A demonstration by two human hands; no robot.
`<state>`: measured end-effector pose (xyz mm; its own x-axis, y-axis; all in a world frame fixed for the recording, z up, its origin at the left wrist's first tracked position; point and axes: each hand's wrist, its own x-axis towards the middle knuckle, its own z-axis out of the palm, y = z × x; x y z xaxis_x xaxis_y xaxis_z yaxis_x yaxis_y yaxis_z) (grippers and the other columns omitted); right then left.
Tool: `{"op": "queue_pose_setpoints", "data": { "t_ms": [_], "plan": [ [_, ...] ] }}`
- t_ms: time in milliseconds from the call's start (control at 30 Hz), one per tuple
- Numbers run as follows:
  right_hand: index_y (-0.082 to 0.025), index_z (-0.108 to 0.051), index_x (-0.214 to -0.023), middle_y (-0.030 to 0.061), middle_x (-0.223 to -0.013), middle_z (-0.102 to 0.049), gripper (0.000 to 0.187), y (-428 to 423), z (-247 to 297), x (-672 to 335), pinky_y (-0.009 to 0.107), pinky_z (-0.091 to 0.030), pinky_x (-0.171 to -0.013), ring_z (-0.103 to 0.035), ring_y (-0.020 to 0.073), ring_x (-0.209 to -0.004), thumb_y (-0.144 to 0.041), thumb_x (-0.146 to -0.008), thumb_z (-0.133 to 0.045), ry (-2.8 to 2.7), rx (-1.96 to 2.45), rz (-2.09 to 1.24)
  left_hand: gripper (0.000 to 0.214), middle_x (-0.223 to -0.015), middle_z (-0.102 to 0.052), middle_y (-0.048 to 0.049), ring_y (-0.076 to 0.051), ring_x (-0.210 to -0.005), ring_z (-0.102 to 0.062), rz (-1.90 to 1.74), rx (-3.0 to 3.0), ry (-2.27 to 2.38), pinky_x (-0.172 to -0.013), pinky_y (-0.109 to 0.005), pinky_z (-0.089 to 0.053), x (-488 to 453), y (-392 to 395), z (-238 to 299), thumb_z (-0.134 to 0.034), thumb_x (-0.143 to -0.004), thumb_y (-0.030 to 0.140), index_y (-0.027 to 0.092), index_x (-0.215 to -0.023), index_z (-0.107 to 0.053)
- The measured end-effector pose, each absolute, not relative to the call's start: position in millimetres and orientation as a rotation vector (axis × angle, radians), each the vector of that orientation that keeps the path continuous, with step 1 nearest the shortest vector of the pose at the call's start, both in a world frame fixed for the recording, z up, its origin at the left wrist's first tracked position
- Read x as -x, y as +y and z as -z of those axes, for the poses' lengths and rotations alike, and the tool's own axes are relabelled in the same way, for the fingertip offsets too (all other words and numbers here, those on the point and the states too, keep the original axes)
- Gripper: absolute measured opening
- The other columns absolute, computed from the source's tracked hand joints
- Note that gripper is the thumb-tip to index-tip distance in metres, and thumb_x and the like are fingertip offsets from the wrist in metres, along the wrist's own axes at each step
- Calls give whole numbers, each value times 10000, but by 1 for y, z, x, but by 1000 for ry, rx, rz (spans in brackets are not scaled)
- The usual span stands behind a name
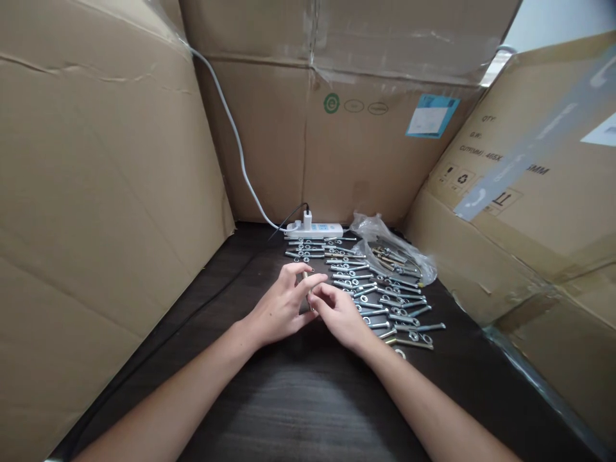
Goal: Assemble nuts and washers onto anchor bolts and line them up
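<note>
My left hand (282, 301) is closed around a bolt (305, 275), which stands roughly upright between the fingers and is mostly hidden by them. Thumb and fingertips of my right hand (341, 314) pinch at the bolt's lower part, close against the left fingers. Whether a nut or washer is on it, I cannot tell. Just beyond and to the right of both hands, several silver bolts (353, 268) lie in rows on the dark table (289, 404), with washers (364, 299) and nuts among them. A yellowish bolt (414, 344) lies at the near end.
A clear plastic bag (423, 260) holding more bolts lies at the back right. A white power strip (332, 230) with a plugged-in adapter (307, 221) sits at the back. A black cable (206, 305) crosses the table's left side. Cardboard walls (269, 147) enclose three sides.
</note>
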<state>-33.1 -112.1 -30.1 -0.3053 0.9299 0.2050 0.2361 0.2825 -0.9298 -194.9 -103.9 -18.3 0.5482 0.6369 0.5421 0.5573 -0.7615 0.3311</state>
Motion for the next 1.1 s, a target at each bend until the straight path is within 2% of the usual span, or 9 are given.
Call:
{"op": "queue_pose_setpoints", "data": {
  "t_ms": [100, 233, 400, 733, 1100],
  "plan": [
    [-180, -523, -695, -27, -627, -496, 260, -112, 28, 31, 230, -359, -551, -455, 116, -586, -362, -868, -457, -1785, 1048, -1049, 638, -1255, -324, -89, -262, -1185, -398, -1031, -2659, 1025, -980, -434, -443, 193, -104, 19, -631, -771, 219, 308, -1311, -304],
    [-181, -508, -660, -24, -607, -496, 260, -111, 29, 30, 236, -335, -546, -444, 115, -566, -339, -864, -478, -1875, 1108, -876, 694, -1315, -309, -116, -275, -1240, -372, -1003, -2599, 1045, -1016, -442, -414, 194, -101, 19, -659, -741, 227, 257, -1320, -279],
    [-189, -498, -658, -22, -612, -498, 265, -110, 29, 29, 237, -338, -554, -451, 120, -575, -336, -874, -458, -1878, 1143, -793, 640, -1308, -380, -120, -271, -1252, -389, -1025, -2510, 1026, -1051, -448, -380, 196, -96, 18, -647, -755, 264, 230, -1298, -311],
    [-198, -422, -631, -32, -605, -451, 289, -107, 34, 27, 235, -320, -546, -422, 117, -567, -338, -883, -449, -1923, 1157, -751, 740, -1359, -389, -109, -236, -1167, -471, -1006, -2398, 1048, -1017, -398, -397, 194, -94, 31, -631, -746, 270, 213, -1365, -228],
    [-189, -497, -655, -20, -619, -511, 282, -110, 35, 29, 238, -351, -569, -473, 125, -588, -329, -895, -446, -1961, 1158, -759, 705, -1249, -459, -91, -243, -1120, -494, -967, -2393, 1125, -976, -383, -407, 196, -94, 27, -656, -683, 259, 208, -1299, -316]
  ]
}}
